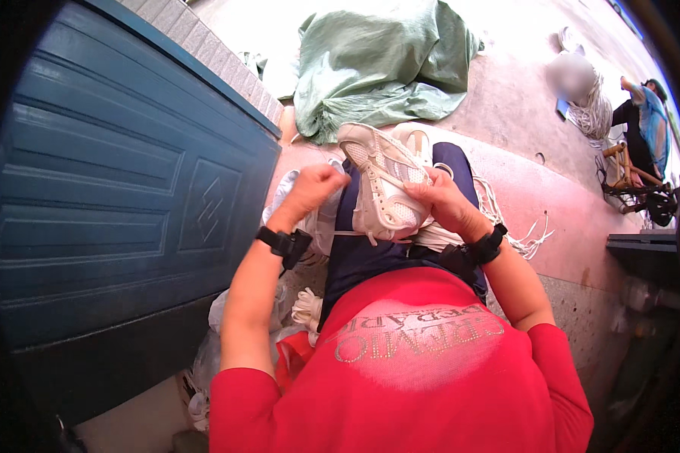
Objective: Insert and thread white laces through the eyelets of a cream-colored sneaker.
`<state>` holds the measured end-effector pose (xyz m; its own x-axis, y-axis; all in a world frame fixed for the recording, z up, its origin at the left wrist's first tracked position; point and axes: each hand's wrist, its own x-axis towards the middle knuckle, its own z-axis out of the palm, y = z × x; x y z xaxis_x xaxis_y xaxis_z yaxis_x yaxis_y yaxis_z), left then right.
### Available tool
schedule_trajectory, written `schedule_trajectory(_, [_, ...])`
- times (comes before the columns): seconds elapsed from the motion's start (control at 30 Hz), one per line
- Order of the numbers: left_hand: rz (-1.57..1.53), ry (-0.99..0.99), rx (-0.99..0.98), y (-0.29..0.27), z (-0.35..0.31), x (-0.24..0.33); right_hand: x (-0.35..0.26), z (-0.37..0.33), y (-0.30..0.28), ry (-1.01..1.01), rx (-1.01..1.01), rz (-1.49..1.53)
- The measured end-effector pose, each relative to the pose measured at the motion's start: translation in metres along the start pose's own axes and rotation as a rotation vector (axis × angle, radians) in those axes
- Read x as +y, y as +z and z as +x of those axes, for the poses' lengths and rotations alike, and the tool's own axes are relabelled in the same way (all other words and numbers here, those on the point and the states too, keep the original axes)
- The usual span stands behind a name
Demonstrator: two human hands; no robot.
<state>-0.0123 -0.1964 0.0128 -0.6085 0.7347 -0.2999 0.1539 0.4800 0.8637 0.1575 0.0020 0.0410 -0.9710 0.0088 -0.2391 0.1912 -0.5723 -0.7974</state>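
A white and beige sneaker (385, 185) rests above my lap with rows of eyelets along its opening. My right hand (447, 202) grips its right side, thumb near the eyelets and a pale lace. Just left of the shoe, my left hand (315, 192) is closed with its fingers curled inward; whatever it may hold is hidden. Behind the sneaker, partly covered by it, shows a second pale shoe (414, 142). White laces (495, 215) hang in a bundle over my right leg and trail past it.
A blue panelled door (121, 196) stands close on my left. Ahead, a green tarp (378, 64) covers something bulky. White laces (307, 309) and clear plastic bags (223, 332) lie by my left side. At the far right a person in blue (652, 124) sits near a heap of pale cords (593, 113).
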Motion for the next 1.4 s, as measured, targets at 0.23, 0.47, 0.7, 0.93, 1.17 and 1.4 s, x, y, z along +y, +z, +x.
schedule_trajectory(0.23, [-0.325, 0.087, 0.177, -0.08, 0.035, 0.027, -0.003, 0.042, 0.024, 0.358, -0.264, -0.595])
schedule_trajectory(0.47, [-0.101, -0.127, -0.21, -0.077, 0.066, -0.02, -0.008, 0.049, 0.03, 0.232, -0.355, -0.479])
schedule_trajectory(0.7, [-0.411, -0.027, 0.037, 0.01, 0.003, -0.035, 0.01, 0.019, -0.007, 0.144, -0.144, 0.104])
schedule_trajectory(0.93, [-0.409, -0.114, -0.117, 0.076, -0.031, 0.02, 0.012, -0.023, -0.043, 0.1, -0.153, 0.339])
schedule_trajectory(1.17, [0.573, 0.035, 0.217, 0.117, -0.018, 0.037, 0.045, -0.043, -0.075, 0.057, 0.141, 0.149])
schedule_trajectory(1.4, [0.701, 0.028, 0.231, 0.127, -0.006, 0.038, 0.033, -0.047, -0.044, -0.279, 0.519, -1.317])
